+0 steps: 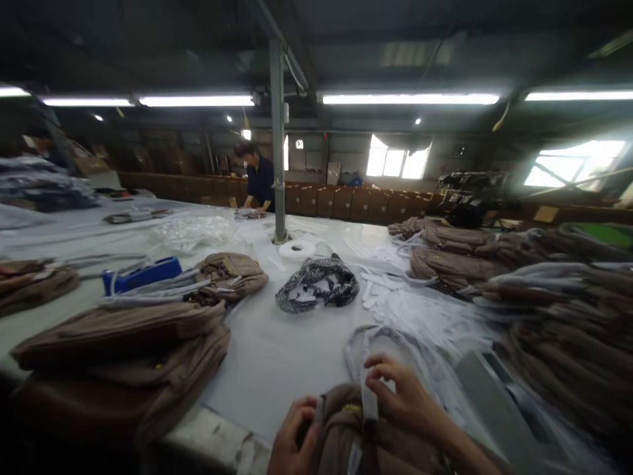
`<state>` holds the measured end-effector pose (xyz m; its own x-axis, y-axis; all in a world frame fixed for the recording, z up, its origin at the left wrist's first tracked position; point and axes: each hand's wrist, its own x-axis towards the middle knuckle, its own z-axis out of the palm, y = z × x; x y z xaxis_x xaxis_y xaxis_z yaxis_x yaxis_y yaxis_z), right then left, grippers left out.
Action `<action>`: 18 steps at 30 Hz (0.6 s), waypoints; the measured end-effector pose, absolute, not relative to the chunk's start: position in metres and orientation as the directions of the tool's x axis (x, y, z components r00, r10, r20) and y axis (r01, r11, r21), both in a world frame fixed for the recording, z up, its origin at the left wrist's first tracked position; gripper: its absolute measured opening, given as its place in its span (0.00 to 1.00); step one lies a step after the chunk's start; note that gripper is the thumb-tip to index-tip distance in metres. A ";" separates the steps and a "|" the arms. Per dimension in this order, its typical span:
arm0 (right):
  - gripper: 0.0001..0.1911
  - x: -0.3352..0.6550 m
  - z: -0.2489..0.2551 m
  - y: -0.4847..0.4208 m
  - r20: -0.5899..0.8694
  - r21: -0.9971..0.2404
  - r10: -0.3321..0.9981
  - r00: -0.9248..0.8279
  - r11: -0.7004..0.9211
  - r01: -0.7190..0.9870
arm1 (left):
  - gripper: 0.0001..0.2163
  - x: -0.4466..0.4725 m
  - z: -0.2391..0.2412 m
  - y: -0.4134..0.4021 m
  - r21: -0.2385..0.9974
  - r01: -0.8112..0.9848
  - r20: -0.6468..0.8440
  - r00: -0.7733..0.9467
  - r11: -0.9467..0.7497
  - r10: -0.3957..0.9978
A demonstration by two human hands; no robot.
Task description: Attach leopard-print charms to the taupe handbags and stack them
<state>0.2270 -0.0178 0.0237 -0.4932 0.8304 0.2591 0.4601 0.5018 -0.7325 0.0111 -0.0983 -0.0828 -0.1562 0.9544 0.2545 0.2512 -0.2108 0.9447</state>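
Note:
A brown fabric bag (pixel 341 432) with a small yellow mark lies at the table's front edge, below me. My right hand (pixel 408 399) pinches a white strip (pixel 368 402) that runs upright along the bag's top. Grey-white straps (pixel 380 333) loop out behind it. At the bag's left side is my left hand (pixel 295 435), its fingers curled closed beside a short greyish piece (pixel 320 409). Whether that piece is in its fingers is hard to make out.
Stacked brown bags (pixel 119 349) lie left, more (pixel 568 336) right. A grey tape dispenser (pixel 509 402) stands right of my hand. Ahead are a black-and-white cloth container (pixel 319 284) with white scraps, a white roll (pixel 297 249), a blue holder (pixel 143 276), a post (pixel 278 145) and a co-worker (pixel 260 178).

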 end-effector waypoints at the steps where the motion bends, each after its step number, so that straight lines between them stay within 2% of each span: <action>1: 0.09 0.221 0.021 -0.025 0.202 -0.767 0.835 -0.512 0.460 0.447 | 0.10 0.010 -0.087 -0.097 0.944 0.250 0.250 -0.115 -0.215 0.961; 3: 0.10 0.210 0.014 -0.038 0.085 -0.825 0.833 -0.547 0.367 0.430 | 0.09 0.007 -0.091 -0.095 0.943 0.252 0.244 -0.080 -0.217 0.967; 5: 0.10 0.200 0.004 -0.047 0.032 -0.843 0.819 -0.573 0.330 0.425 | 0.08 0.005 -0.091 -0.095 0.943 0.260 0.238 -0.086 -0.209 0.968; 12: 0.10 0.167 -0.011 -0.058 0.083 -0.807 0.771 -0.632 0.424 0.411 | 0.08 0.006 -0.086 -0.095 0.951 0.229 0.234 -0.093 -0.208 0.968; 18: 0.10 0.155 -0.014 -0.055 0.067 -0.803 0.753 -0.654 0.430 0.412 | 0.10 0.005 -0.081 -0.095 0.955 0.196 0.244 -0.082 -0.225 0.966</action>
<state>0.1552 -0.0545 -0.0138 -0.6544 0.7532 0.0669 0.4122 0.4295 -0.8035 0.0048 -0.0945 -0.0809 -0.0818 0.9663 0.2441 0.1960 -0.2245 0.9545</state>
